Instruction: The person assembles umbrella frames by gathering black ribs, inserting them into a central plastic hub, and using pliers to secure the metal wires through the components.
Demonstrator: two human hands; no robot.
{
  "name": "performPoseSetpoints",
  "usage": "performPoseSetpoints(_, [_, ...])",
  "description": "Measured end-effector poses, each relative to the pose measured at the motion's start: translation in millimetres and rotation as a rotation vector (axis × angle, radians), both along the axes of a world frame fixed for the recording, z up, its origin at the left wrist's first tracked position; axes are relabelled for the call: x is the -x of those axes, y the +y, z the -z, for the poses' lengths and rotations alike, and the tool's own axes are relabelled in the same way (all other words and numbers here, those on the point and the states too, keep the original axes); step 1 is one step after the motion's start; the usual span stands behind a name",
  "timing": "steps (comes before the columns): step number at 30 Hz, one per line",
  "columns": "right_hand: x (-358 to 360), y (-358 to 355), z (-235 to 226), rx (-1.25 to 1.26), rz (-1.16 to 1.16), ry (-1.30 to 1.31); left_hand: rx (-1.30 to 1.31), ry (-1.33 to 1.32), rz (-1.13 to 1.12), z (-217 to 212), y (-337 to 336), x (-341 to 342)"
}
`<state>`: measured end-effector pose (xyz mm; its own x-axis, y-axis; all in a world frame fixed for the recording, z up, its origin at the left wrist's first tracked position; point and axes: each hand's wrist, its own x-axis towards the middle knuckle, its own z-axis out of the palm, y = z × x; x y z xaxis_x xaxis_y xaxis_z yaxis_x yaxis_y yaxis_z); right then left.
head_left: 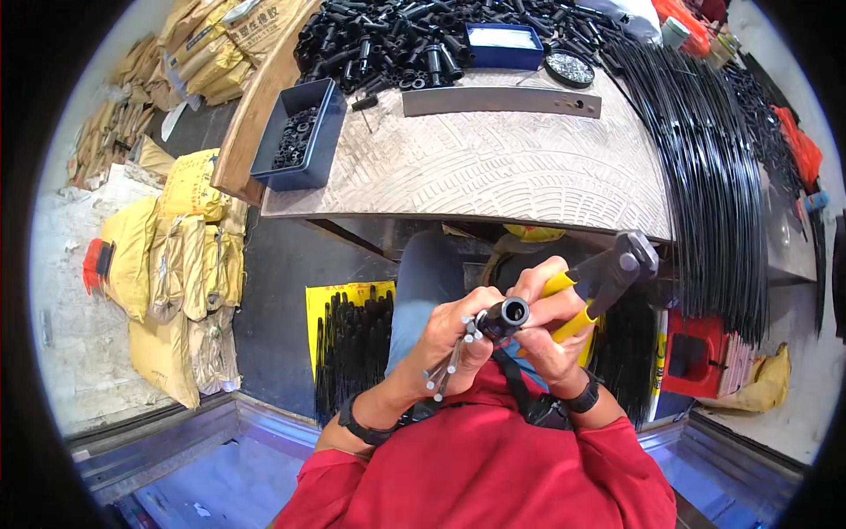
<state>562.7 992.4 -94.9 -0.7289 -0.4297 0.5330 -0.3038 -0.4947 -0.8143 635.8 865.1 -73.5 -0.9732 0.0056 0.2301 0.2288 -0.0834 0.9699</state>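
Above my lap, in front of the red shirt, both hands are close together. My left hand (pixel 448 339) is closed around a short black tube (pixel 504 320), its open round end turned upward. Several thin silver pins with round heads (pixel 446 374) stick out from the same hand, below its fingers. My right hand (pixel 548 322) grips yellow-handled pliers (pixel 620 264), their dark metal head pointing away to the upper right. Its fingertips reach the black tube beside the left hand. The palms and part of the handles are hidden by fingers.
Across the bench (pixel 493 167) lie a heap of black tubular parts (pixel 388 44), a metal strip (pixel 502 101), a blue bin (pixel 300 137), a blue box (pixel 504 46) and a dish of silver pieces (pixel 569 68). Long black rods (pixel 705 176) overhang its right side. Sacks (pixel 189 238) are stacked left.
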Motion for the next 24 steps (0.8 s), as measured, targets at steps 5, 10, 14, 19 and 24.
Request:
performPoseSetpoints(5, [-5.0, -9.3, -0.2, 0.032, 0.027, -0.02, 0.028, 0.001, -0.026, 2.7, -3.0, -1.9])
performPoseSetpoints(10, [-5.9, -15.4, -2.9, 0.029, 0.004, -0.027, -0.019, 0.001, -0.061, 6.5, -7.6, -4.6])
performPoseSetpoints(14, [-2.2, -16.1, -4.6, -0.052, 0.0, 0.069, 0.003, -0.002, -0.075, 8.0, -11.6, -5.3])
performPoseSetpoints(19, [-4.8, -21.2, -9.7, -0.077, -0.039, -0.011, 0.07, 0.022, -0.14, 18.7, -15.9, -7.9])
performPoseSetpoints(24, [0.7, -27.2, -19.2, -0.41, 0.111, 0.299, -0.073, -0.016, -0.218, 26.0, -27.0, -9.1])
